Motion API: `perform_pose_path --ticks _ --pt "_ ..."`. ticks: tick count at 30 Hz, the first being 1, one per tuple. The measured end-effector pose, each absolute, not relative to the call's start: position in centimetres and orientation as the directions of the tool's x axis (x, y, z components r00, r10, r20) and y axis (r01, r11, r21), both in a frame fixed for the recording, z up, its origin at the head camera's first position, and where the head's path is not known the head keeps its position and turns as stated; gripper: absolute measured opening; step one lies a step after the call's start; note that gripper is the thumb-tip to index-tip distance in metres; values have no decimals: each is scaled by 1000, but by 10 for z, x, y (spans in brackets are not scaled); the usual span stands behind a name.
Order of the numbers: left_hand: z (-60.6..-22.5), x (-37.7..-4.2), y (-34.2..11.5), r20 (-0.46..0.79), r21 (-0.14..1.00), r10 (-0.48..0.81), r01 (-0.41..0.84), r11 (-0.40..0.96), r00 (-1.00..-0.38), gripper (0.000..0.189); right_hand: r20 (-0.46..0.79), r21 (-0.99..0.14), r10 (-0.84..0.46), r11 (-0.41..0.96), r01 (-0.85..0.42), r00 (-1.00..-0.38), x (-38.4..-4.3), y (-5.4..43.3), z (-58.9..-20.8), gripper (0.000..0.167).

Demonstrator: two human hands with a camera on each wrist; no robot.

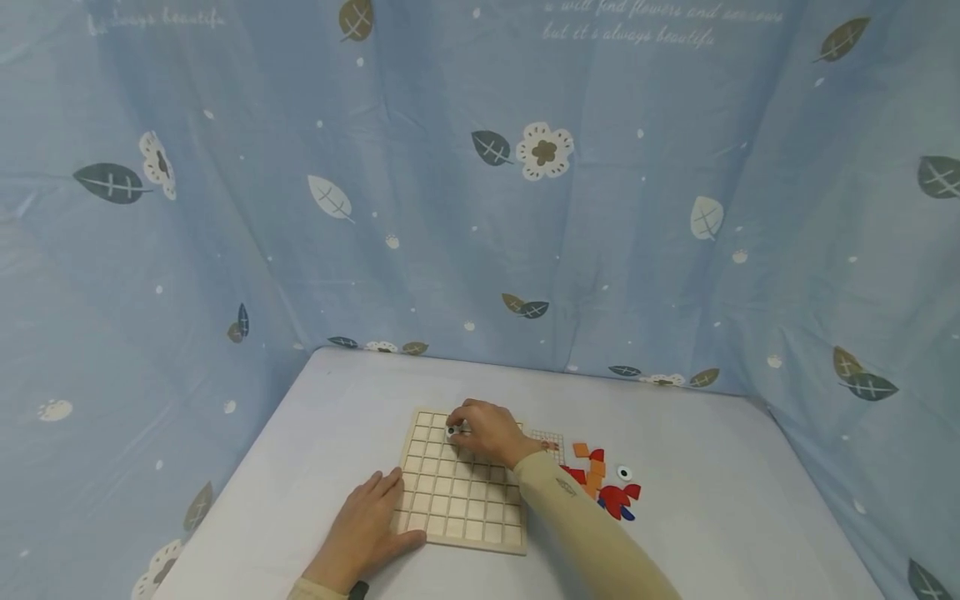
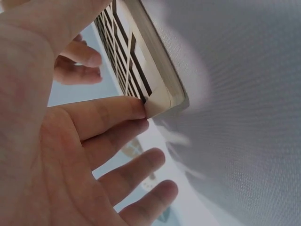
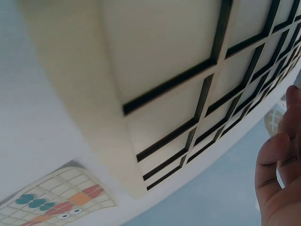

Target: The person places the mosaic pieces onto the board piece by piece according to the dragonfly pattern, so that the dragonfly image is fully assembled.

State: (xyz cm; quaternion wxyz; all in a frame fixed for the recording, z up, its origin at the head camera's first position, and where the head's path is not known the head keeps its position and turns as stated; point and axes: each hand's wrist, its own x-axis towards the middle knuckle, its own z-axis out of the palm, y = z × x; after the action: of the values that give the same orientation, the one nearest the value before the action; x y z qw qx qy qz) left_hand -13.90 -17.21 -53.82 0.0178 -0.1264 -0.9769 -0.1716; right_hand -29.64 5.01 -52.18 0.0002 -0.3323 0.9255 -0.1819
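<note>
A pale wooden grid board (image 1: 459,505) lies on the table, divided into many square cells. My right hand (image 1: 487,431) reaches over its far part and pinches a small white eye piece (image 1: 451,432) with a black dot, above the far-left cells. In the right wrist view my right fingers (image 3: 275,153) are bent beyond the grid; the piece is not clear there. My left hand (image 1: 365,527) rests at the board's near-left corner, thumb on the near edge and fingers along the left edge. The left wrist view shows the index fingertip touching the board's corner (image 2: 162,101).
Right of the board lies a gridded picture card (image 3: 61,202). Beyond it are loose red pieces (image 1: 613,500), orange pieces (image 1: 594,482), a blue piece (image 1: 627,514) and a round white eye piece (image 1: 624,472). A blue patterned curtain (image 1: 420,208) surrounds the white table (image 1: 697,467).
</note>
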Motion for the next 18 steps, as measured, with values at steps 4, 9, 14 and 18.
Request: perform_pose_path --ticks 4,9,14,18 --pt "-539 -139 -172 81 341 242 256 905 -967 96 94 -318 -618 725 -611 -781 -298 47 -523 22" --pt "-541 -139 -171 97 343 243 261 902 -965 96 58 -309 -608 743 -594 -792 -300 45 -523 22" --pt "-541 -140 -172 105 336 242 264 904 -965 95 38 -300 -605 752 -587 -795 -303 43 -526 21" --pt "-541 -140 -171 97 330 240 258 908 -966 95 23 -298 -603 757 -581 -797 -304 42 -527 20"
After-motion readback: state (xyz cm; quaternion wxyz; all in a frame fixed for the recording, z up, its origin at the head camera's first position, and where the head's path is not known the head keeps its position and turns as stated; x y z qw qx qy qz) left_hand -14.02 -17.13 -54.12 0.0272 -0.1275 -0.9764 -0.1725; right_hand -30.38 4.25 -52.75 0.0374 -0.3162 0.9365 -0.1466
